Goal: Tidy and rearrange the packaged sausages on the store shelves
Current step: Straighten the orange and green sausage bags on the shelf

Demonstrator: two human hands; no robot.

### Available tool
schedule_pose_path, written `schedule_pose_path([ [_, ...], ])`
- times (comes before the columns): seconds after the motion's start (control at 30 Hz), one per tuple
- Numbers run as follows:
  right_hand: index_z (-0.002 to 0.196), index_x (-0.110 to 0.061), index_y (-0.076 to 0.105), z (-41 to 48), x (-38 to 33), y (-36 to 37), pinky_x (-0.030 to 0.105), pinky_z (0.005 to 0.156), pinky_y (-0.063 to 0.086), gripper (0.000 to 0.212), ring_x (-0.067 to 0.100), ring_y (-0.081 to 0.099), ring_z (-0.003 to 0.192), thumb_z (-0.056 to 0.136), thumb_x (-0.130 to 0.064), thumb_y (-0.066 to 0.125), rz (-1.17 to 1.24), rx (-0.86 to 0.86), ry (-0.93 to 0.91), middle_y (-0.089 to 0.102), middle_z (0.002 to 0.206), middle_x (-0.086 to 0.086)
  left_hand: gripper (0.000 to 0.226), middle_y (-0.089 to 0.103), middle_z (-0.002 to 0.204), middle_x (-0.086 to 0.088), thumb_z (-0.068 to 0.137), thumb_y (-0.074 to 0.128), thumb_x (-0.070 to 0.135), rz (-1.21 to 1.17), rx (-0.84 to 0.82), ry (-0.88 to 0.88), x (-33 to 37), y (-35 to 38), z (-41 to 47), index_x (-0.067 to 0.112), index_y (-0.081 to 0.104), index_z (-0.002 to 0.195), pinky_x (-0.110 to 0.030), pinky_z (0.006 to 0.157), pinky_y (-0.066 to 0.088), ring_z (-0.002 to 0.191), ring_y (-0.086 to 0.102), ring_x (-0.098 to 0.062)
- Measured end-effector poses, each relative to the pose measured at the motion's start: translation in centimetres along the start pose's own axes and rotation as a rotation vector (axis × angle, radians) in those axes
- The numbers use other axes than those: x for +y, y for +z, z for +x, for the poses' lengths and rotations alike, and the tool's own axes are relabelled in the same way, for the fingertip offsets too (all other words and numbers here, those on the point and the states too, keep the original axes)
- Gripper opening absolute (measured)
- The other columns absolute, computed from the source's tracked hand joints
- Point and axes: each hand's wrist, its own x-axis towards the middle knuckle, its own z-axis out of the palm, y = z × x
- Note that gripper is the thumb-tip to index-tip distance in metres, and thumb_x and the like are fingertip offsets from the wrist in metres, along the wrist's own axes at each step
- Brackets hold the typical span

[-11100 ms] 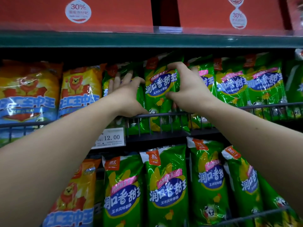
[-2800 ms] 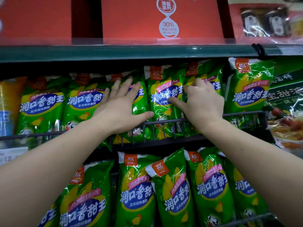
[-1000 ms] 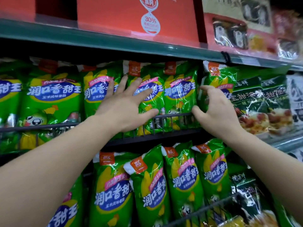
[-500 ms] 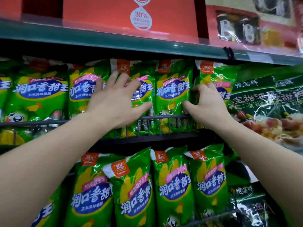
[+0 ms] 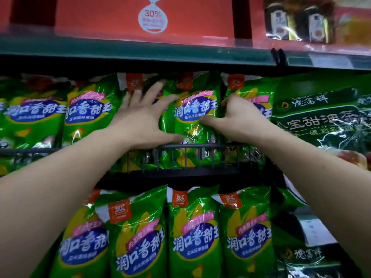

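Your left hand (image 5: pixel 140 120) lies flat with fingers spread, pressing the green packs (image 5: pixel 90 111) left of centre. Your right hand (image 5: pixel 239 119) grasps the centre pack (image 5: pixel 193 115) by its right edge, fingers curled behind and thumb on the front. That pack stands upright behind the wire rail (image 5: pixel 200 146), upper row, between both hands.

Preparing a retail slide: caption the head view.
Left hand spread flat on one sausage pack, right hand gripping the next pack behind the wire rail.
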Motion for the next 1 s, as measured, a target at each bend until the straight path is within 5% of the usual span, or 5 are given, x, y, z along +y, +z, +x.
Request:
schedule_pose_path([
  [0.27,0.135,-0.021,0.042,0.4,-0.4,0.2,0.047,0.093,0.051,0.087,0.025,0.056,0.111,0.07,-0.071,0.07,0.116,-0.018,0.019,0.054,0.129,0.004,0.101,-0.007,0.165,0.007,0.074,0.063,0.071,0.005,0.023,-0.061,-0.5,0.0,0.0,0.051,0.001,0.151,-0.05,0.122,0.009,0.147,0.013,-0.037],
  [0.47,0.125,-0.039,0.046,0.2,-0.8,0.7,0.046,0.097,0.05,0.078,0.025,0.054,0.115,0.06,-0.07,0.076,0.333,-0.018,0.007,0.052,0.126,0.001,0.099,-0.008,0.165,0.006,0.076,0.063,0.067,-0.054,0.058,-0.068,-1.5,0.2,-0.3,0.051,0.0,0.151,-0.051,0.122,0.007,0.149,0.01,-0.038],
  [0.6,0.128,-0.037,0.046,0.0,-0.7,0.9,0.045,0.099,0.049,0.071,0.022,0.055,0.116,0.069,-0.063,0.076,0.359,0.004,-0.03,0.056,0.127,-0.005,0.099,-0.01,0.165,0.009,0.076,0.064,0.066,-0.055,0.059,-0.063,-1.5,0.3,-0.3,0.051,0.0,0.15,-0.05,0.122,0.005,0.149,0.009,-0.039],
  [0.83,0.131,-0.03,0.042,0.2,-0.6,1.3,0.041,0.089,0.05,0.066,0.027,0.06,0.107,0.078,-0.053,0.075,0.354,0.011,-0.015,0.054,0.108,-0.002,0.104,-0.015,0.163,0.013,0.074,0.069,0.055,-0.079,0.023,-0.094,-0.8,-0.2,-0.1,0.049,0.001,0.152,-0.052,0.122,0.0,0.149,-0.001,-0.04],
  [1.0,0.131,-0.025,0.043,0.0,-0.2,1.7,0.029,0.075,0.038,0.057,0.019,0.053,0.09,0.085,-0.042,0.073,0.464,0.074,0.013,0.051,0.102,-0.002,0.106,-0.017,0.163,0.014,0.075,0.07,0.055,-0.044,-0.004,-0.118,-0.6,-0.3,0.0,0.046,-0.002,0.152,-0.052,0.122,-0.003,0.15,-0.005,-0.04],
])
